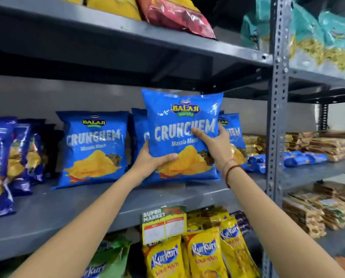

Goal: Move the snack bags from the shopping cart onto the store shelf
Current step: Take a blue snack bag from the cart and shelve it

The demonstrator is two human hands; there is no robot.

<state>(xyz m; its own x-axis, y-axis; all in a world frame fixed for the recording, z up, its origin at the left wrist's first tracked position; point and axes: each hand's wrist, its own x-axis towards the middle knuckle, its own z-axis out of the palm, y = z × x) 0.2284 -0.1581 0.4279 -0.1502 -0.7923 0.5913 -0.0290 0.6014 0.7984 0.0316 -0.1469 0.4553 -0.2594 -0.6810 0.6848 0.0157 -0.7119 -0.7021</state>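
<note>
A blue Crunchem snack bag (pixel 179 125) stands upright at the middle of the grey store shelf (pixel 71 205), held between both hands. My left hand (pixel 150 160) grips its lower left corner, thumb across the front. My right hand (pixel 213 145) holds its right side, fingers on the front. Another blue Crunchem bag (pixel 95 145) stands on the shelf to the left. Two more of the same bags (pixel 234 135) stand behind the held one, mostly hidden. The shopping cart is out of view.
Dark blue chip bags (pixel 17 155) fill the shelf's left end. Yellow Kurkure bags (pixel 203 255) and a price tag (pixel 163 223) hang below. A perforated steel upright (pixel 278 117) stands right, with biscuit packs (pixel 318 145) beyond. The upper shelf (pixel 127 31) holds red and yellow bags.
</note>
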